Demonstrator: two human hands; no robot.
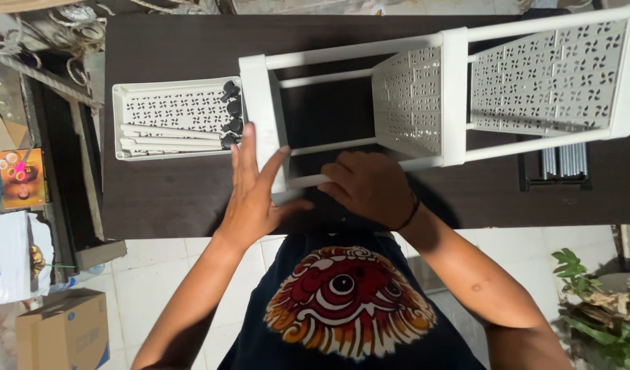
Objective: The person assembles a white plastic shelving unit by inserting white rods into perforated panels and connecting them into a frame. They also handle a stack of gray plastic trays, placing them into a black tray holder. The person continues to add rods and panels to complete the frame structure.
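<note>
Grip, right hand: right hand (371,186) curled palm-down over the near white tube (308,181) of the rack, fingers folded round it; how tightly cannot be told
Grip, left hand: left hand (255,195) flat and spread, holding nothing; fingers pointing away from the body and pressed on the white end panel (267,116), thumb splayed toward the right hand
Rack position: white plastic rack (459,96) lies on its side on the dark table (171,199), its long axis running left to right across the view, from the end panel out past the right edge
Shelves: two perforated shelf panels (411,103) stand on edge between the tubes, patterned with small cut-outs
Key relation: the end panel sits at the rack's left end, directly ahead of the left hand; the gripped tube meets that panel between the two hands, so the joint lies just left of the right hand and just right of the left palm
Nearer hand: left hand is on the panel itself, right hand just beside it on the tube
Spare parts: loose white tray (174,116) just left of the end panel, holding white tubes (168,137) and black caster wheels (231,113)
Far right: bundle of grey rods (565,161) in a dark holder, well apart from both hands
Floor: cardboard box (65,329) on pale tiles at lower left
</note>
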